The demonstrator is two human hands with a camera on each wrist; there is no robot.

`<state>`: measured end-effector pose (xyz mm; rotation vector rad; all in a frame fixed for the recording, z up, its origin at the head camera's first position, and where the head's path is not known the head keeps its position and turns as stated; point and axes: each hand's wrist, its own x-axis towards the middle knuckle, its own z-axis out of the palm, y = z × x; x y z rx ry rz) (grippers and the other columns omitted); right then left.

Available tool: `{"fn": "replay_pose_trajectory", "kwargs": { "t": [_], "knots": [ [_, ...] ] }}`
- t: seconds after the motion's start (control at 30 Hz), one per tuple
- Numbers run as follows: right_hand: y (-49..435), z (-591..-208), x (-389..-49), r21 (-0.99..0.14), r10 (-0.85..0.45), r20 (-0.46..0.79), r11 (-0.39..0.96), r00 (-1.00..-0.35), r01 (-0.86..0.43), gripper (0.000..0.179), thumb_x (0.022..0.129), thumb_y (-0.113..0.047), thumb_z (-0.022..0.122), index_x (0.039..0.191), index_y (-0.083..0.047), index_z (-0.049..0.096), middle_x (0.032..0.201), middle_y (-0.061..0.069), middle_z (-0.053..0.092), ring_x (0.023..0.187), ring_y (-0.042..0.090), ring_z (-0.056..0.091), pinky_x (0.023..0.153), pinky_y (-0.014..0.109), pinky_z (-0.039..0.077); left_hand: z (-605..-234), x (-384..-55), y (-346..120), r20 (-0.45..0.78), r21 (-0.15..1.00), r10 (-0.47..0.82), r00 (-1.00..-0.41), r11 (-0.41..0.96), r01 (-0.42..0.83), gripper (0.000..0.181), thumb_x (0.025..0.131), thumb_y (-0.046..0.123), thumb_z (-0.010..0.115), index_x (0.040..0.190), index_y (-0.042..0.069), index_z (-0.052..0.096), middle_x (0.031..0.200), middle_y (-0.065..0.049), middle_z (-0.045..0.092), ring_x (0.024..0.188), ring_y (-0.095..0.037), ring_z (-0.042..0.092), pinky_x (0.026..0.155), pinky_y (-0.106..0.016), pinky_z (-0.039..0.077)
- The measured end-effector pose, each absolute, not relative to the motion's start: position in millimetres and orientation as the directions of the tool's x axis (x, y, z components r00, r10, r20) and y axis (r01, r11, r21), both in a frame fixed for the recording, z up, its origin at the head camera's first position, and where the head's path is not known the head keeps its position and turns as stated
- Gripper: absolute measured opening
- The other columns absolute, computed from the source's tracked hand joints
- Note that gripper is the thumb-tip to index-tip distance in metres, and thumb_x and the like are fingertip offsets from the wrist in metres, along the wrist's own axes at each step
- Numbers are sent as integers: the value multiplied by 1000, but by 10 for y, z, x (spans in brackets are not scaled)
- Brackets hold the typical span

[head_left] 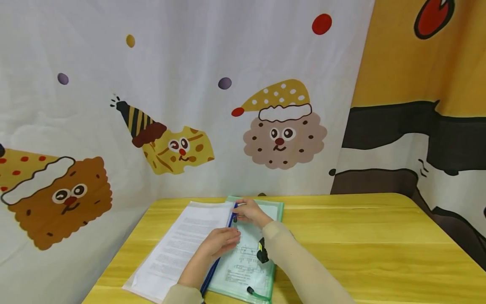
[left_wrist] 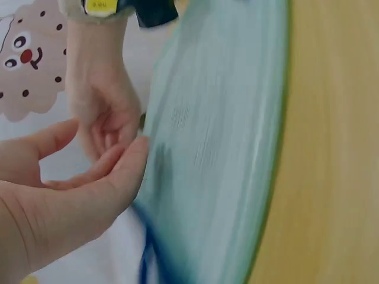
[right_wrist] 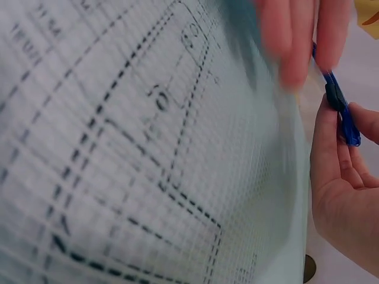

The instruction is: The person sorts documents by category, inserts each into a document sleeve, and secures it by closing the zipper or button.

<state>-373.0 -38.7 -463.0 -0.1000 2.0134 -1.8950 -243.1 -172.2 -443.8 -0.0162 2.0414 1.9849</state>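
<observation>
A clear document bag [head_left: 178, 245] holding printed paper lies on the left, with a blue zipper edge [head_left: 211, 272] along its right side. It overlaps a green mesh zipper folder [head_left: 250, 262] containing a sheet with diagrams. My right hand [head_left: 251, 212] pinches the far end of the blue zipper [right_wrist: 349, 127], by a dark slider [right_wrist: 335, 96]. Nearer to me, my left hand [head_left: 221, 241] is held over the blue edge, fingers extended and together; in the left wrist view its thumb and fingers [left_wrist: 127, 168] grip nothing.
Both bags lie on a yellow wood-grain table [head_left: 341, 253], close to its far edge. Behind stands a white curtain [head_left: 190, 63] printed with cartoon snacks. A green zipper pull with a black tip [head_left: 250, 290] lies at the folder's near end. My right wrist wears a black camera [head_left: 262, 252].
</observation>
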Motion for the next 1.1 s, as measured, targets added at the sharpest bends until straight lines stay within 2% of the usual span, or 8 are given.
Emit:
{"fn": "replay_pose_trajectory", "kwargs": {
  "t": [0.13, 0.23, 0.4, 0.53, 0.67, 0.8, 0.9, 1.1],
  "knots": [
    [-385, -4634, -3733, -973, -287, -228, 98, -930, 208, 46, 92, -4, 67, 136, 0, 53, 96, 8, 67, 78, 12, 64, 81, 33, 61, -4543, -2487, -1531, -243, 925, 199, -949, -248, -289, 57, 105, 10, 44, 147, -20, 22, 154, -35, 30, 141, -36, 41, 120, -44, 35],
    [-384, -4637, -3732, -973, -277, -227, 108, -933, 205, 46, 91, -4, 68, 135, 0, 53, 97, 9, 67, 76, 11, 64, 77, 30, 61, -4609, -2531, -1388, -229, 861, 176, -957, -423, -284, 57, 106, 8, 38, 149, -19, 13, 157, -36, 19, 138, -31, 42, 123, -40, 29],
    [-384, -4632, -3726, -973, -265, -224, 116, -938, 200, 45, 91, -2, 67, 135, -1, 54, 109, 15, 67, 74, 10, 64, 72, 27, 60, -4663, -2604, -1220, -236, 742, 84, -968, -627, -235, 58, 107, 11, 36, 151, -16, 11, 153, -27, 26, 124, -17, 47, 123, -33, 27],
    [-388, -4626, -3728, -972, -266, -224, 126, -938, 197, 45, 91, -3, 67, 133, 0, 54, 116, 18, 66, 78, 12, 65, 72, 27, 59, -4697, -2653, -1163, -255, 681, 22, -967, -705, -196, 57, 108, 15, 37, 153, -11, 15, 140, -16, 43, 125, -17, 46, 124, -33, 27],
    [-387, -4624, -3736, -971, -266, -219, 154, -939, 183, 43, 89, -5, 70, 130, -2, 57, 108, 16, 69, 82, 15, 66, 75, 28, 59, -4721, -2683, -1126, -263, 633, -27, -964, -759, -151, 48, 108, 19, 40, 148, -4, 31, 115, -3, 57, 113, -12, 53, 122, -32, 30],
    [-380, -4604, -3717, -973, -271, -194, 175, -943, 150, 41, 86, -4, 71, 125, -1, 59, 95, 12, 70, 79, 18, 68, 71, 28, 57, -4718, -2691, -1070, -263, 574, -81, -961, -814, -88, 30, 107, 21, 40, 130, 2, 46, 102, 2, 60, 102, -8, 57, 115, -29, 39],
    [-386, -4589, -3693, -973, -274, -192, 180, -942, 146, 42, 86, -5, 71, 127, -2, 59, 96, 13, 71, 79, 18, 69, 69, 27, 55, -4712, -2697, -1024, -266, 562, -135, -955, -826, -40, 24, 107, 23, 40, 119, 4, 50, 98, 2, 61, 96, -7, 59, 103, -25, 48],
    [-416, -4604, -3707, -973, -292, -181, 190, -939, 128, 48, 88, -5, 69, 135, -5, 59, 105, 12, 68, 79, 14, 65, 67, 23, 52, -4712, -2734, -974, -279, 575, -227, -933, -818, 27, 30, 108, 27, 38, 123, 3, 48, 96, 4, 61, 89, -5, 63, 87, -20, 56]
  ]
}}
